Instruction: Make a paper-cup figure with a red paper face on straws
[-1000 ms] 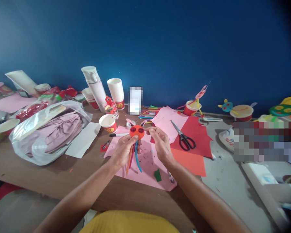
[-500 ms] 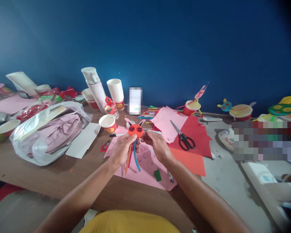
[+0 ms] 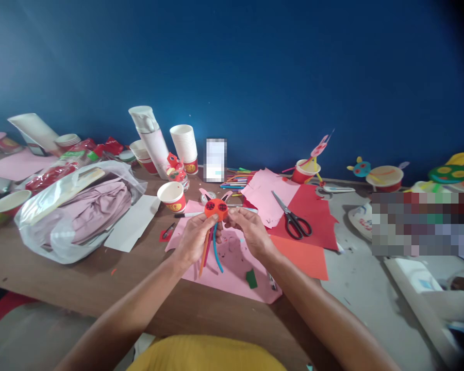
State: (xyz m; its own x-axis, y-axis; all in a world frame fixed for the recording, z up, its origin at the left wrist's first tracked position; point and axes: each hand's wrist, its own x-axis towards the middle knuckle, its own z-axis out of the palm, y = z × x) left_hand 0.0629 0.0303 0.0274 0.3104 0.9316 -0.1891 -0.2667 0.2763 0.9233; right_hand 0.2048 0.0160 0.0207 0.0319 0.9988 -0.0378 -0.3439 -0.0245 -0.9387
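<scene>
An orange paper animal face [image 3: 215,209] with dark-patterned round eyes and pink ears is held up above the pink paper [image 3: 232,257]. My left hand [image 3: 196,234] grips its lower left edge, thumb in front. Blue, dark pink and orange sticks [image 3: 217,252] hang down below the face beside that hand; how they are attached is hidden. My right hand [image 3: 251,229] is closed, with thumb and forefinger pinched at the right edge of the face. The other right fingers curl behind, partly out of sight. A marker [image 3: 187,214] lies behind the left hand.
Black-handled scissors [image 3: 297,225] lie on red paper [image 3: 317,216] at the right. A paper cup [image 3: 172,197] stands left of the face, with a stack of cups [image 3: 184,149] and a white flask [image 3: 150,136] behind. A plastic bag [image 3: 81,211] bulges at the left.
My right thumb and forefinger have shifted slightly left, up to the edge of the face. My left hand and the face stay almost where they were.
</scene>
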